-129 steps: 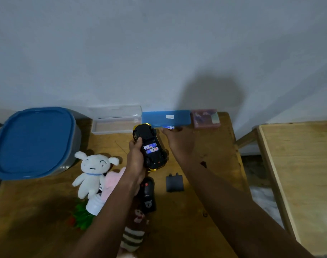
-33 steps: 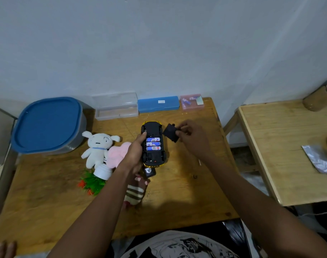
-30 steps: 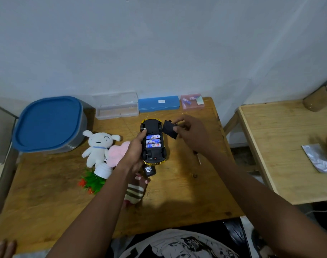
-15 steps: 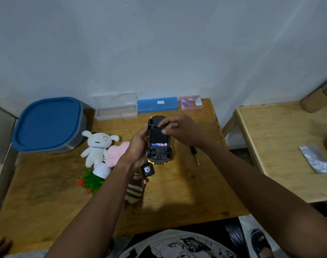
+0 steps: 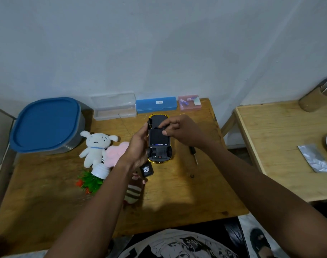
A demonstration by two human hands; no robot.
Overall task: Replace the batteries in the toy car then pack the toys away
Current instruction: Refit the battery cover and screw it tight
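- 1.1 s ago the right hand [image 5: 185, 134] held the black battery cover [image 5: 157, 136] clear of the toy car [image 5: 159, 141], with 3 batteries bare in the bay. The cover now lies over that bay, and only a thin blue strip of battery shows at its near edge.
- The screwdriver [image 5: 193, 155], hidden by the arm at that time, now lies in plain sight on the wooden table [image 5: 177, 194], right of the car.
- The table stands against a pale wall [image 5: 159, 43]. Along its back edge are a blue-lidded tub [image 5: 47, 123], a clear case [image 5: 115, 107], a blue case [image 5: 156, 104] and a pink box [image 5: 189, 103].
- A white plush [image 5: 95, 146], a pink plush [image 5: 115, 153], a green plant toy [image 5: 90, 181] and a striped plush [image 5: 133, 192] lie left of the arms. A small black remote [image 5: 146, 169] sits under the left wrist.
- A 2nd wooden table [image 5: 281, 146] at right carries a foil packet [image 5: 314, 160] and a jar [image 5: 316, 101].
- The left hand [image 5: 138, 148] grips the upturned car by its left side, fingers curled under it and nose toward the wall.
- The right hand's curled fingertips pinch and press the cover at its far edge.
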